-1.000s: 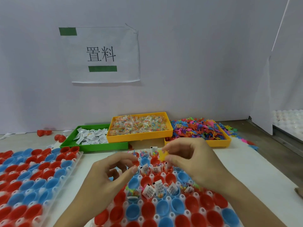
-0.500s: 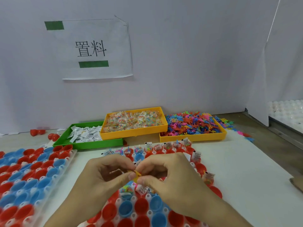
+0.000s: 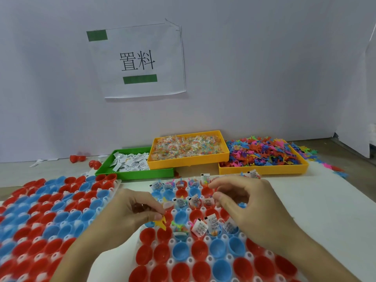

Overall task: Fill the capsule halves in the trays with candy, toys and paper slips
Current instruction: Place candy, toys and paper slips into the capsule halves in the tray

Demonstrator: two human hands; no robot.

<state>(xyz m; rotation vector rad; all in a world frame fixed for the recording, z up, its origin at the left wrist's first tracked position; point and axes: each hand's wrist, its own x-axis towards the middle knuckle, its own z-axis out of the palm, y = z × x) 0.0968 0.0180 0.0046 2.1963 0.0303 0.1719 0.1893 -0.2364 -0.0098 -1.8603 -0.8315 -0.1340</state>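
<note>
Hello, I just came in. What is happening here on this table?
A person is filling capsule halves in the tray in front of them. The left hand pinches a small yellow toy just above the tray; the right hand hovers, loosely curled and holding nothing. The far rows already hold slips and toys; the near rows are not yet filled.

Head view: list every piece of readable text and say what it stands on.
"置料": black characters on the white paper sign taped to the wall, between two green tape strips.
Paper slips in the green tray: print too small to read.
Paper slips in the capsule halves: printed lines and black marks, blurred, unreadable.
</note>
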